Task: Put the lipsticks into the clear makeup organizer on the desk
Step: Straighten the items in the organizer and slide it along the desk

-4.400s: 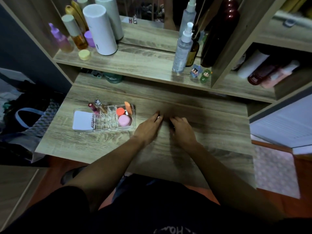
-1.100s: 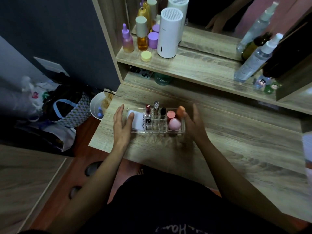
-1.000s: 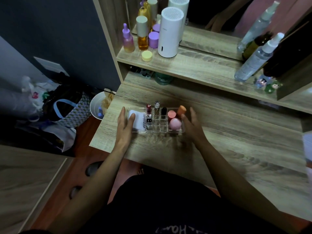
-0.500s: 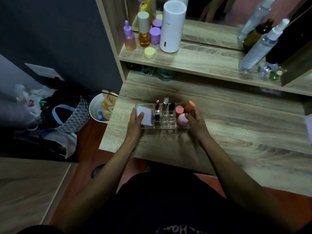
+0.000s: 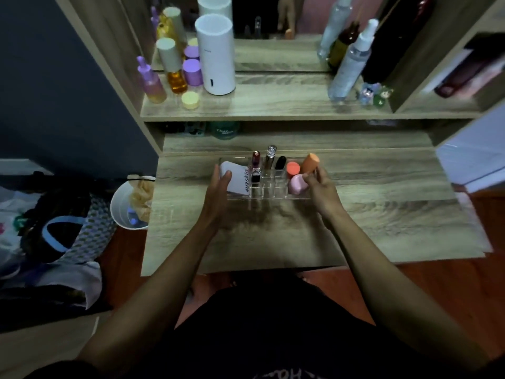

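Observation:
The clear makeup organizer (image 5: 269, 192) sits on the wooden desk (image 5: 382, 214), left of centre and near the back step. Three lipsticks stand upright in its back slots: a dark red one (image 5: 256, 159), a silver one (image 5: 270, 157) and a black one (image 5: 280, 162). A short black and silver lipstick (image 5: 255, 177) stands in front of them. My left hand (image 5: 218, 196) presses against the organizer's left end, thumb over a white compact (image 5: 239, 179). My right hand (image 5: 322, 191) grips the right end beside a pink sponge (image 5: 296, 185).
Orange (image 5: 310, 163) and coral (image 5: 293, 168) sponges fill the organizer's right side. A shelf above holds a white cylinder (image 5: 216, 56), purple and amber bottles (image 5: 175, 69) and spray bottles (image 5: 349, 64). A white bin (image 5: 128, 206) and bags (image 5: 62, 231) lie left of the desk.
Both hands have closed in on the organizer's two ends. It now sits a little further right and back on the desk. My head has turned to face it squarely.

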